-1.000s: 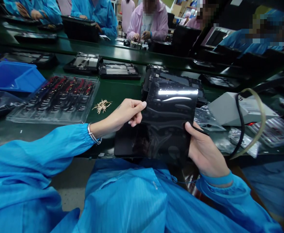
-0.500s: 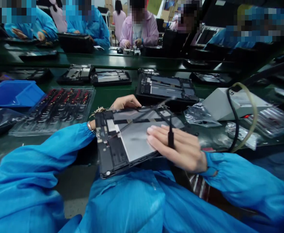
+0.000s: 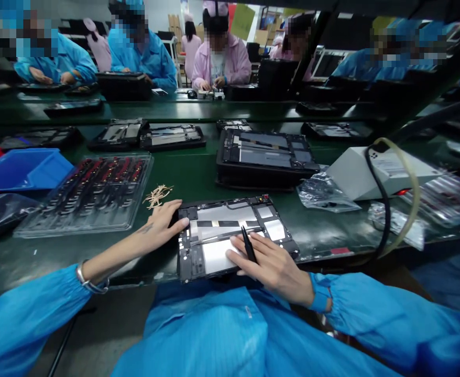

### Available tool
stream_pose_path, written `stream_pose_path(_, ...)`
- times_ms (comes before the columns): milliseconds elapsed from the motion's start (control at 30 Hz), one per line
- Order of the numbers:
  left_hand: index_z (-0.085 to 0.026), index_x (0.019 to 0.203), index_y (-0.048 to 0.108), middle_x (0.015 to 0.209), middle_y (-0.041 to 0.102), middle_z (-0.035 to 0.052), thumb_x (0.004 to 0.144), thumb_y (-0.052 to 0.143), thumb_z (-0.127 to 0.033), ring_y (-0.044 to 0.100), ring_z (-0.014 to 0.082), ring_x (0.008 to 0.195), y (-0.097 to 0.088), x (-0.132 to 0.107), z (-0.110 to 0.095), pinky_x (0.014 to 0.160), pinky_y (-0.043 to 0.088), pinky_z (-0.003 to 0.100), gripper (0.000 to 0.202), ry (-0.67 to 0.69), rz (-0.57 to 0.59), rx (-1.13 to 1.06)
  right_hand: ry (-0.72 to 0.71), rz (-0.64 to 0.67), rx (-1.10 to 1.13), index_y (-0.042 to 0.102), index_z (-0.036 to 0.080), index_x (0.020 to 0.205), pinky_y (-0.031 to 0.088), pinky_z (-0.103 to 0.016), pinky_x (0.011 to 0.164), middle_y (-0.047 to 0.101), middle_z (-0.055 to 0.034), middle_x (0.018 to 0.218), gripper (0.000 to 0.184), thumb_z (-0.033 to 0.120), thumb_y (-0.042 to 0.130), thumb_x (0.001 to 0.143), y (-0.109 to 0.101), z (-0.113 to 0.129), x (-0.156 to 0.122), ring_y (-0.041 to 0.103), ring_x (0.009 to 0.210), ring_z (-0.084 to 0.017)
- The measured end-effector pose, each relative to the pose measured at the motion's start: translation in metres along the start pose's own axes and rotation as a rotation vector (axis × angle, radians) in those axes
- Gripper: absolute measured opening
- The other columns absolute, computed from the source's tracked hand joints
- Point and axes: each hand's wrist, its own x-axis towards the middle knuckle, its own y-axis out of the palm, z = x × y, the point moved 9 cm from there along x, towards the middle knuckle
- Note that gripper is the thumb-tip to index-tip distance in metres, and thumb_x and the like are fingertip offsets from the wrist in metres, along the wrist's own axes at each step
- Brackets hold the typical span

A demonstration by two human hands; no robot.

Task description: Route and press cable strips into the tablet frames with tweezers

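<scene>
An opened tablet (image 3: 214, 262), its silver battery and dark inner parts exposed, lies at the bench's front edge in front of me. My left hand (image 3: 161, 228) grips its left side near the far corner, thumb on top and fingers along the edge. Over the tablet's front right part lies my right hand (image 3: 275, 267), fingers stretched across the battery. Black tweezers (image 3: 249, 245) are held in that hand, sticking up between the fingers with the tip pointing away from me.
A clear tray (image 3: 92, 196) of small parts and a blue bin (image 3: 23, 170) stand left. Rubber bands (image 3: 158, 195) lie beyond my left hand. Ahead is a stack of opened tablets (image 3: 267, 152). A white device (image 3: 371, 173) with a hose and plastic bags is right. Co-workers sit opposite.
The tablet has come down from a raised, tilted position onto the bench. My left hand has shifted from its far edge to its left side. The tweezers stay in my right hand.
</scene>
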Motion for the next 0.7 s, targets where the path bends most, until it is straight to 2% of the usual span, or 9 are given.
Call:
stream_pose_path(100,-0.018,0.144,0.036,0.136,0.062,0.0207,0.081,0.063,-0.066,0.065,0.0367,0.12,0.003,-0.015,-0.016,0.094,0.057,0.049,0.084,-0.119,0.065,-0.399,-0.037,-0.053,-0.051,0.069,0.012,0.123,0.06,-0.049,0.104,0.071,-0.0173,0.129,0.029,0.022,0.065,0.096,0.0,0.002,-0.002,0.067,0.124,-0.03)
stream_pose_path(167,-0.025,0.144,0.03,0.125,0.069,0.0147,0.079,0.072,-0.055,0.072,0.0301,0.1,-0.007,-0.025,-0.034,0.074,0.061,0.038,0.083,-0.143,0.052,-0.638,-0.062,-0.11,-0.069,0.07,0.016,0.12,0.058,-0.046,0.107,0.071,-0.0133,0.129,0.025,0.02,0.064,0.096,-0.008,0.004,-0.006,0.066,0.126,-0.027)
stream_pose_path(267,-0.031,0.143,0.035,0.114,0.072,0.0066,0.072,0.081,-0.04,0.073,0.0235,0.085,-0.047,-0.03,-0.063,0.06,0.058,0.028,0.085,-0.085,-0.132,-0.776,-0.123,-0.246,-0.052,0.074,0.024,0.108,0.056,-0.043,0.11,0.076,-0.0045,0.122,0.018,0.021,0.071,0.091,-0.035,0.009,-0.016,0.069,0.122,-0.021)
stream_pose_path(367,-0.03,0.138,0.048,0.102,0.071,0.0014,0.072,0.081,-0.026,0.065,0.013,0.066,-0.09,-0.001,-0.09,0.047,0.048,0.019,0.074,-0.051,-0.306,-0.82,-0.09,-0.328,-0.015,0.073,0.034,0.097,0.057,-0.042,0.11,0.077,0.0049,0.116,0.018,0.021,0.076,0.086,-0.058,-0.008,-0.023,0.073,0.115,-0.016)
stream_pose_path(433,-0.026,0.128,0.055,0.101,0.07,0.0001,0.073,0.078,-0.015,0.06,0.0086,0.062,-0.116,0.05,-0.116,0.045,0.044,0.016,0.06,0.044,-0.403,-0.88,-0.1,-0.338,-0.038,0.073,0.031,0.1,0.057,-0.04,0.11,0.077,0.0036,0.118,0.018,0.02,0.076,0.086,-0.06,-0.027,-0.023,0.072,0.116,-0.016)
stream_pose_path(467,-0.024,0.123,0.056,0.103,0.069,0.0004,0.074,0.074,-0.012,0.06,0.0088,0.065,-0.127,0.083,-0.135,0.046,0.045,0.017,0.054,0.142,-0.438,-0.925,-0.14,-0.336,-0.068,0.073,0.027,0.102,0.057,-0.039,0.11,0.077,0.0006,0.119,0.016,0.02,0.075,0.087,-0.058,-0.037,-0.021,0.071,0.118,-0.017)
stream_pose_path(533,-0.025,0.117,0.051,0.096,0.067,-0.0018,0.077,0.071,-0.009,0.062,0.0113,0.066,-0.129,0.164,-0.164,0.055,0.054,0.024,0.047,0.178,-0.418,-0.967,-0.206,-0.311,-0.108,0.072,0.017,0.105,0.059,-0.037,0.106,0.078,-0.0057,0.118,0.014,0.02,0.07,0.091,-0.048,-0.059,-0.017,0.071,0.118,-0.02)
stream_pose_path(633,-0.024,0.12,0.047,0.092,0.064,-0.002,0.085,0.065,-0.005,0.064,0.0131,0.072,-0.103,0.283,-0.197,0.07,0.06,0.032,0.043,0.056,-0.329,-0.896,-0.111,-0.271,-0.055,0.069,0.011,0.109,0.06,-0.036,0.097,0.077,-0.0097,0.118,0.018,0.02,0.057,0.1,-0.034,-0.098,-0.011,0.071,0.117,-0.022)
stream_pose_path(700,-0.02,0.12,0.051,0.095,0.064,0.0014,0.09,0.067,-0.011,0.063,0.0145,0.076,-0.08,0.342,-0.215,0.072,0.06,0.033,0.035,0.006,-0.274,-0.84,-0.042,-0.235,0.002,0.068,0.011,0.112,0.06,-0.034,0.091,0.077,-0.0099,0.119,0.024,0.024,0.049,0.104,-0.027,-0.111,-0.012,0.071,0.116,-0.021)
